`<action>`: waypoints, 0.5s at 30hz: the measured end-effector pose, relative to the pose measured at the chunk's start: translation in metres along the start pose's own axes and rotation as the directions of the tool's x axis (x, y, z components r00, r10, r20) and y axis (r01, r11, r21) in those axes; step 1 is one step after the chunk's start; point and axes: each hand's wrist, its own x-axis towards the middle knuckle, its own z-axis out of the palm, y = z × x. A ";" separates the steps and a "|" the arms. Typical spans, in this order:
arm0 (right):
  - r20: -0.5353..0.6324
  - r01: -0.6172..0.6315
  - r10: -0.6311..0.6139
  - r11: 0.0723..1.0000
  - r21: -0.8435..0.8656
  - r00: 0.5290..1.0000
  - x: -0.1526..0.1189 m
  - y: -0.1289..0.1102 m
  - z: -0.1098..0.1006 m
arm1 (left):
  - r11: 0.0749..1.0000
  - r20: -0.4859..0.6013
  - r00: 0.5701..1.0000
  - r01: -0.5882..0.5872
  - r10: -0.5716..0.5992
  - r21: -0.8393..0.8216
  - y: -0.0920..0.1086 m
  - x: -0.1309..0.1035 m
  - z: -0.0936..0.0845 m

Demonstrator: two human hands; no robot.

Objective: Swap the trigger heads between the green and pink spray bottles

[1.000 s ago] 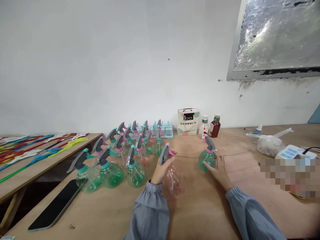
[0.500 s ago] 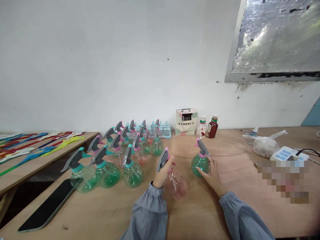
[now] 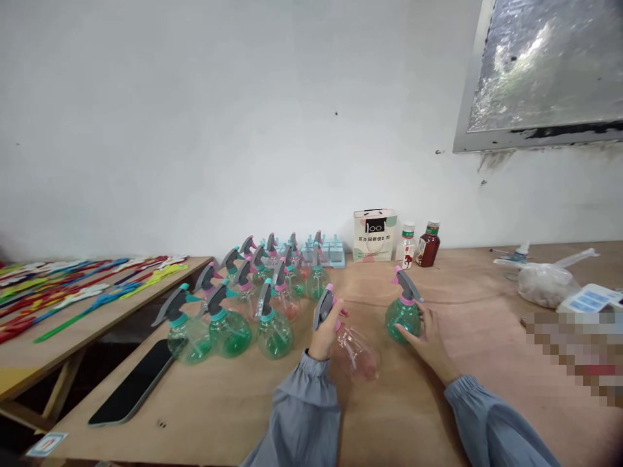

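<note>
Left hand (image 3: 325, 331) wraps neck of pink bottle (image 3: 357, 350), tilted toward 4 o'clock, base resting on table (image 3: 389, 415). Right hand (image 3: 424, 334), fingers loosely curled, steadies upright green bottle (image 3: 403, 318) at its side. At 10 o'clock, finished-looking bottles (image 3: 253, 305) stand grouped in rows; phone (image 3: 131, 383) lies flat.

A small assembly or packing workshop is showing here: bare plywood tables (image 3: 438, 415) are standing against a plain, scuffed white wall (image 3: 195, 130), with a grimy metal-framed window (image 3: 549, 71) sitting high on the right. Many identical spray bottles (image 3: 253, 305) are crowding one table in rows, and long coloured plastic strips (image 3: 82, 288) are lying in batches on the next table. A phone (image 3: 134, 383), drink bottles (image 3: 419, 244) and a small carton (image 3: 374, 235) are resting among the stock.
</note>
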 end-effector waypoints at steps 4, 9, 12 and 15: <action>0.006 -0.006 0.006 1.000 -0.004 1.000 0.000 0.004 0.000 | 0.996 0.161 0.987 -0.016 0.029 -0.084 0.006 -0.001 0.002; 0.004 0.007 -0.007 1.000 0.004 1.000 -0.001 0.006 0.001 | 0.997 0.127 0.992 -0.014 0.025 -0.081 0.009 -0.005 0.007; 0.003 0.004 -0.004 1.000 0.003 1.000 -0.001 0.006 0.001 | 0.997 0.124 0.992 0.001 0.008 -0.072 0.009 -0.005 0.005; -0.003 0.005 -0.005 1.000 0.001 1.000 -0.001 0.005 0.001 | 0.997 0.203 0.979 -0.011 0.026 -0.074 0.010 -0.005 0.003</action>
